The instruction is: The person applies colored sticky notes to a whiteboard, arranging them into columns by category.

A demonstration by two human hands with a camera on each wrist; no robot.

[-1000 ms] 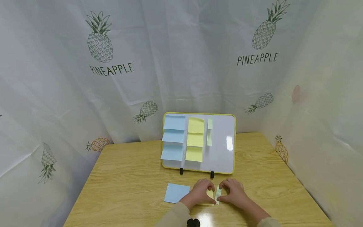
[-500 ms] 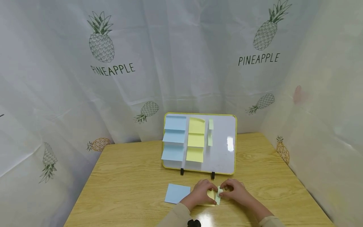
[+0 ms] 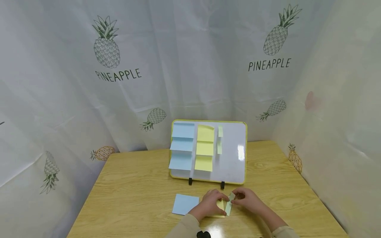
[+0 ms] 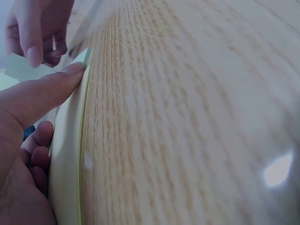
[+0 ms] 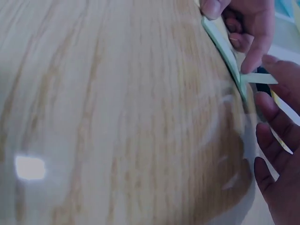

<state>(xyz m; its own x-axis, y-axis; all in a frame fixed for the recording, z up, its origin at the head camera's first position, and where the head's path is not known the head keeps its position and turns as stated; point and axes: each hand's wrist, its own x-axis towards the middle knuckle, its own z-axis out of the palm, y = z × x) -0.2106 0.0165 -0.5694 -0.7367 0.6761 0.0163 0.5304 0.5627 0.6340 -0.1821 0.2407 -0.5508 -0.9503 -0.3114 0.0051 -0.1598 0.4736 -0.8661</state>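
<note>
A narrow pad of pale green sticky notes [image 3: 228, 209] lies on the table, seen edge-on in the right wrist view. My left hand [image 3: 210, 203] holds it down, thumb at the near end and a fingertip farther up. Under that hand a yellow sticky note pad [image 3: 220, 204] is partly hidden. My right hand [image 3: 248, 200] pinches the top green sheet [image 5: 261, 78] between thumb and finger; this sheet stands bent up from the pad. In the left wrist view, the left thumb [image 4: 70, 77] presses the pad's end and the raised sheet shows beyond it.
A yellow-framed whiteboard [image 3: 230, 165] stands behind the hands on black feet. Blue notes [image 3: 182, 144], yellow notes [image 3: 204, 148] and small green notes [image 3: 220, 131] hang on it in columns. A blue sticky note pad [image 3: 185, 204] lies left on the wooden table [image 3: 134, 191].
My right thumb and finger have drawn together from a wider spread along the green pad, and its top sheet has been lifted. The left hand stays almost in place.
</note>
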